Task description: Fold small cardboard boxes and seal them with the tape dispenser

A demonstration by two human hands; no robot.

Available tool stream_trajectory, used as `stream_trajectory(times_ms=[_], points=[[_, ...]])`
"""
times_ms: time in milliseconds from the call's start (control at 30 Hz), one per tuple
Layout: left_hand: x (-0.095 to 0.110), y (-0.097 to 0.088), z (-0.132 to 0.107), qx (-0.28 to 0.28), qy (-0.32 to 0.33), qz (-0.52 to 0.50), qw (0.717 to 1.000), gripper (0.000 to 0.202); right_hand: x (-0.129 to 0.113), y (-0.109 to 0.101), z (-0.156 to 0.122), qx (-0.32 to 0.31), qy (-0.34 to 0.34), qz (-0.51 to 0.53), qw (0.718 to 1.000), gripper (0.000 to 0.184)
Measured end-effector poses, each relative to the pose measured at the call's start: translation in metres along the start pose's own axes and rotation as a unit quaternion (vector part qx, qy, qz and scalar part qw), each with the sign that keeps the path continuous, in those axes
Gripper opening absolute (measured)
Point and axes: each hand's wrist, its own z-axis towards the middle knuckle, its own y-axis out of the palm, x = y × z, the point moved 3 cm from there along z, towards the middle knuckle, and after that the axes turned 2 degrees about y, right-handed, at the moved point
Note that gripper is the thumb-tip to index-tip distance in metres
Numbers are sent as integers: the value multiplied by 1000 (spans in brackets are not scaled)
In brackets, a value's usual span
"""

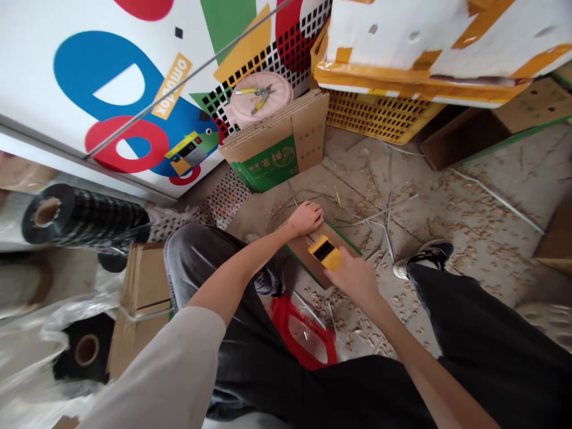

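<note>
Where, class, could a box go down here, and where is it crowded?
The barest floor lies between the flattened cartons and the yellow plastic crate, with only a few scraps. Another patch, more littered, runs beyond the black shoe. It is crowded at lower left, around the black film rolls.

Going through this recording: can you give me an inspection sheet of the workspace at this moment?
Surface: dusty grey concrete floor, strewn with debris.
Job's things: yellow handheld device with a black window, over a flat brown cardboard sheet with a green edge.
Clutter: pale husk-like scraps, white plastic strapping, red plastic bag.
Hands: left hand lies flat on the sheet; right hand holds the device.
Cables: nothing seen.
Surroundings: stacked green-printed cardboard cartons, yellow plastic crate, round pink lid bearing yellow-handled pliers, black film roll.
</note>
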Motion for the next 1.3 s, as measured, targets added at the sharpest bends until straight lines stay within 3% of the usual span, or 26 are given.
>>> stream_trajectory(times_ms=[67,167,267,433,533,600,833,933,1067,1133,1200,1300], points=[[2,-3,-2,4,6,12,1000,42,31,15,-12,3,37,12,999,54],[9,-3,-4,6,1,42,999,38,57,40,-21,9,19,68,997,51],[29,3,-7,29,-5,54,998,34,61,54,-23,35,-12,99,994,55],[78,25,-12,73,-19,-14,997,42,62,60,-24,59,-19,111,992,58],[93,30,-12,78,-40,-28,996,31,66,63,-24,64,-32,111,991,60],[97,28,-10,73,-44,-4,996,26,67,63,-24,64,-34,108,992,64],[100,23,-3,40,-4,88,995,35,71,49,-42,53,-41,154,986,69],[101,21,-2,20,7,80,997,38,105,56,-68,35,-33,153,987,70],[101,17,-2,-4,-11,61,998,37,174,87,-117,-4,-11,112,994,60],[102,16,-2,-7,-16,61,998,36,196,99,-134,-26,16,84,996,59],[103,16,-3,-8,-17,66,998,36,199,105,-135,-59,40,49,996,61],[104,18,-4,-6,-21,66,998,35,166,106,-106,-116,79,4,990,60]])
